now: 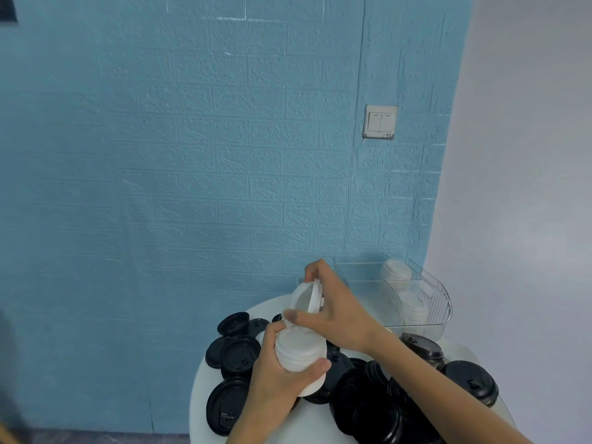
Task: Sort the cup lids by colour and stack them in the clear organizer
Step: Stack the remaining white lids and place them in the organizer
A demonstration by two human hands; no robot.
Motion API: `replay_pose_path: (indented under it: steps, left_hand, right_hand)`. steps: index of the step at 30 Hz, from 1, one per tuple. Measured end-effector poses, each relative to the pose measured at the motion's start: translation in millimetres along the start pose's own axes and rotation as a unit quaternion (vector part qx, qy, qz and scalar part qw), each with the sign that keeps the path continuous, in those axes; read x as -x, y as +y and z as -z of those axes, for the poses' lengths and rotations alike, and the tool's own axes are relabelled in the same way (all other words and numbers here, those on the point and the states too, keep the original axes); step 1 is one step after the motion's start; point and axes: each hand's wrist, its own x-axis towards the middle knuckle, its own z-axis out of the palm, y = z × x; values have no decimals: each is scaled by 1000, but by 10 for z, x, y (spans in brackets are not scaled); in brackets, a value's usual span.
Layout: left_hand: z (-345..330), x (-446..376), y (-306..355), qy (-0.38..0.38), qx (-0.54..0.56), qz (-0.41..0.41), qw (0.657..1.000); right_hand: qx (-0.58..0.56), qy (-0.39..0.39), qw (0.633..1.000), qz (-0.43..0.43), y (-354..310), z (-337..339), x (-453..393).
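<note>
Now your left hand (282,373) grips the white stack (299,350) steady while your right hand (333,312) pinches a white lid (312,296) to nest on, black lids (368,405) left on the bench (198,395).

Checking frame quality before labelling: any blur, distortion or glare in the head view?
Head view: right hand fingertips smeared by motion blur; left hand and its white lid stack sharper. Wide-angle bend curves the wall's brick lines. Light is soft and even, no harsh glare; the clear organizer is low-contrast, its edges faint against the wall.
</note>
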Motion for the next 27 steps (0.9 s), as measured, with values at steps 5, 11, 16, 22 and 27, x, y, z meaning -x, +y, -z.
replay_pose_path:
  steps: [5, 11, 16, 22, 27]
  left_hand:
    - [-34, -26, -33, 4, 3, 11, 1000]
    - [-31, 22, -23, 17, 17, -7, 1000]
    - [-18, 23, 3, 7, 1, -18, 1000]
    - [-28, 27, 45, 6, -7, -12, 1000]
    - [-4, 27, 16, 8, -23, -7, 1000]
  right_hand:
    - [0, -43, 999, 18, -13, -21, 67]
    - [67, -110, 990, 53, -36, 118, 36]
    - [113, -178, 976, 47, -92, 243, -40]
    - [138, -211, 967, 48, -158, 339, -76]
    - [156, -220, 962, 38, -142, 356, -77]
